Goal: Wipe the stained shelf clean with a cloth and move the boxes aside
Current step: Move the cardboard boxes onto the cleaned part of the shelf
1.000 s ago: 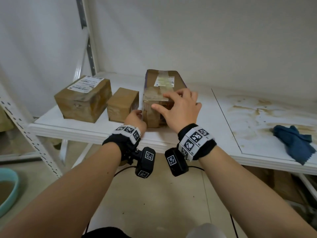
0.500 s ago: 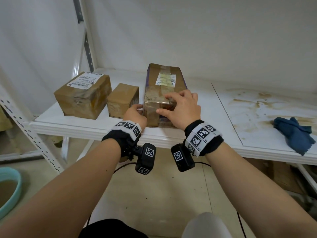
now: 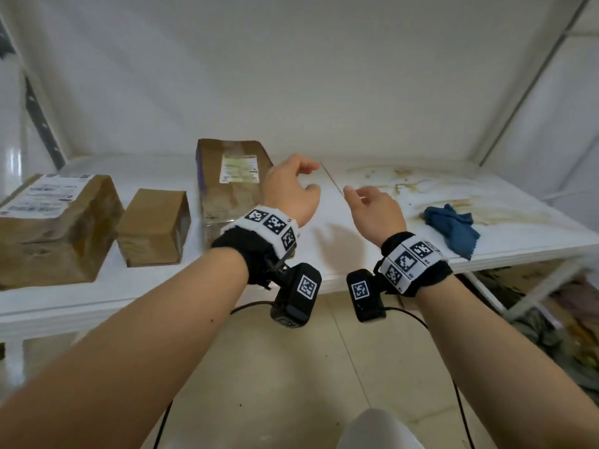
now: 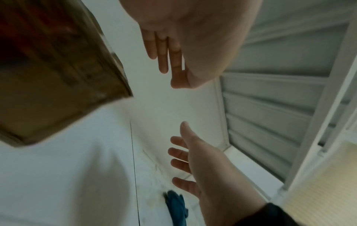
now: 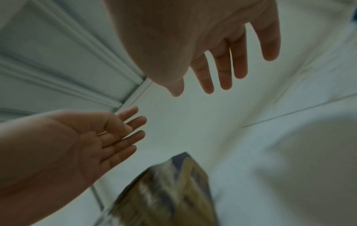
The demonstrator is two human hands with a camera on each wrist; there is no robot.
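Note:
Three brown cardboard boxes stand on the left panel of the white shelf (image 3: 324, 264): a large labelled box (image 3: 48, 228), a small box (image 3: 152, 226) and a long labelled box (image 3: 230, 179). My left hand (image 3: 303, 179) hovers just right of the long box, fingers relaxed, holding nothing. My right hand (image 3: 366, 202) hangs open above the shelf near the panel seam. A crumpled blue cloth (image 3: 450, 225) lies on the right panel among brown stains (image 3: 421, 186). The left wrist view shows the long box (image 4: 58, 76) and the cloth (image 4: 176, 206).
A thin seam (image 3: 330, 179) divides the two shelf panels. A slanted metal upright (image 3: 518, 98) rises at the right rear corner. Clutter (image 3: 551, 306) sits under the shelf's right end, above a tiled floor (image 3: 291, 367).
Both hands have let go of the long box and lifted off it, moving to the right. The long box stays beside the small box. My view has swung rightward.

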